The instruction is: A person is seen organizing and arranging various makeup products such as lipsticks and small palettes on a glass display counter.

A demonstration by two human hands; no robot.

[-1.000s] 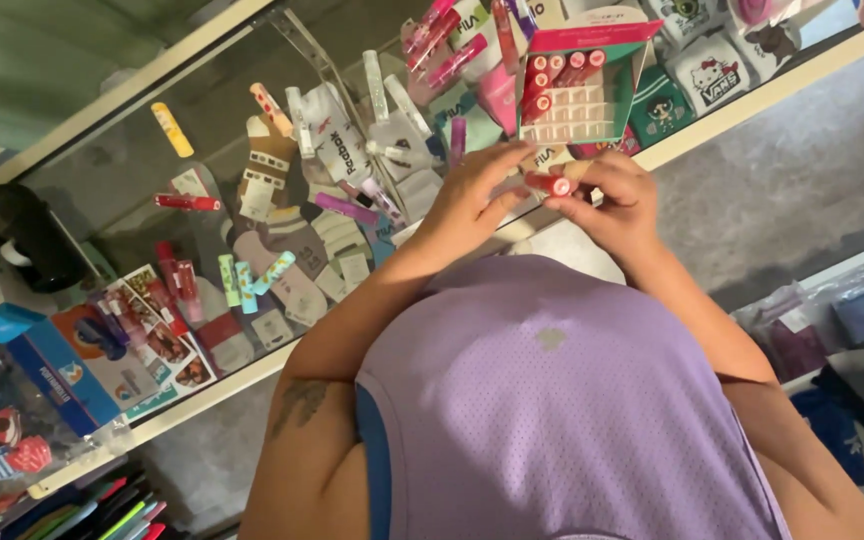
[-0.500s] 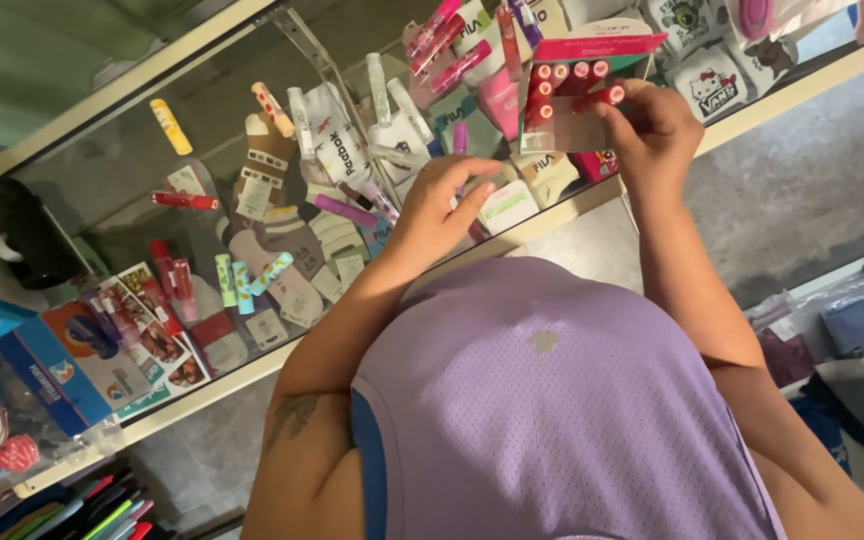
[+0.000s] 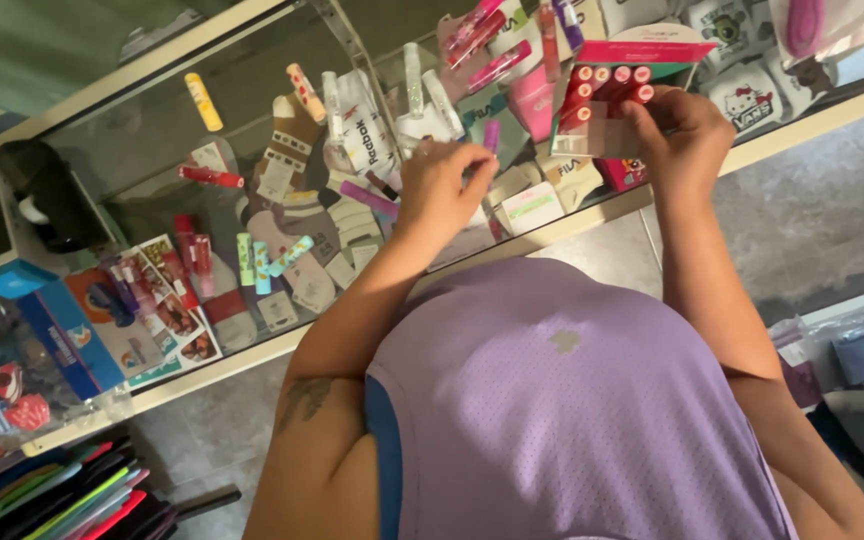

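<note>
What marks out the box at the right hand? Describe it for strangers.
Start at the right end of the glass counter, by the right hand. The display box there holds rows of red-capped tubes. Only it has a pink header.

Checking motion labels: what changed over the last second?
Right hand rose from near the left hand up to the red-capped tubes in the pink display box, now fingering one. Left hand stayed low over the glass counter. Counter items unchanged.
</note>
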